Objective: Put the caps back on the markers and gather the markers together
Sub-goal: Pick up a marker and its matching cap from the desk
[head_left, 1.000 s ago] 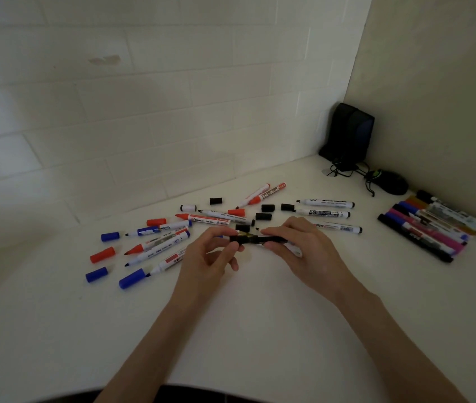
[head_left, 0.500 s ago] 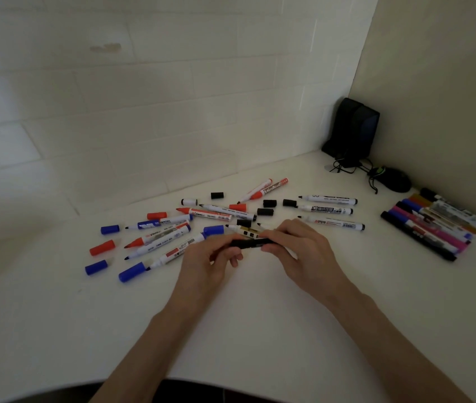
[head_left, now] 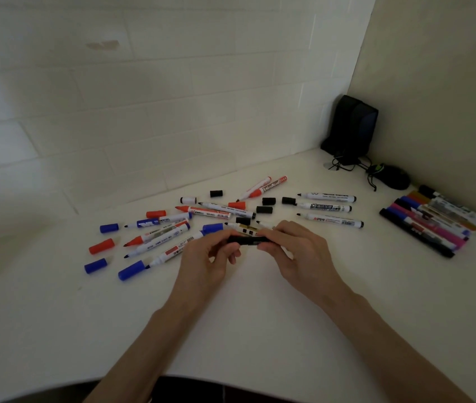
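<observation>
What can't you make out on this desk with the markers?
In the head view:
Black marker: the left hand and right hand cover both ends, so whether its cap is seated is hidden.
Row of capped markers at the right: overlapping and blurred, count unclear.
Marker labels: print too small to read.
Dark object in the corner: too dim to identify.

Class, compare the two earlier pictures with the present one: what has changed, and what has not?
The left hand and right hand drew slightly closer together along the black marker they both grip. The loose markers, loose caps and the gathered row at the right lie as before.
</observation>
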